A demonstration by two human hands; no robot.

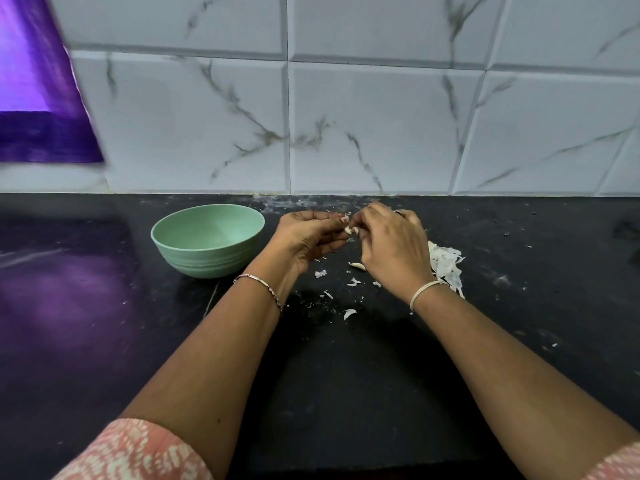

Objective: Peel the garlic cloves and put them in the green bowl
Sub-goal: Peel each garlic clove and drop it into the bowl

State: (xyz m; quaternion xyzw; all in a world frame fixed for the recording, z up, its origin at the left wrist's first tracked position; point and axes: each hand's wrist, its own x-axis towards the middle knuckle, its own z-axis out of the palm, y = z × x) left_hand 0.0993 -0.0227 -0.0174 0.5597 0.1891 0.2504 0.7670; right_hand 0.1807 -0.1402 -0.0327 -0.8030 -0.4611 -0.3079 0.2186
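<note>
Now peeling: left hand (304, 237) and right hand (391, 247), both grips pinching one garlic clove (347, 230) above table (346, 375) — green bowl (207, 261), left, looks empty. Next, likely: strip skin, drop clove in.

I am at a kitchen worktop. Indicators: a black stone countertop (346, 375) meets a wall of glossy white tiles (374, 126) with grey marble veining and straight grout lines. A green bowl (207, 261) stands on the stone near that wall. Papery garlic skins (445, 263) lie heaped just beside my right hand (391, 247), with loose flakes (354, 281) scattered between my wrists. My left hand (304, 237) and right hand pinch one garlic clove (347, 230) between them.
</note>
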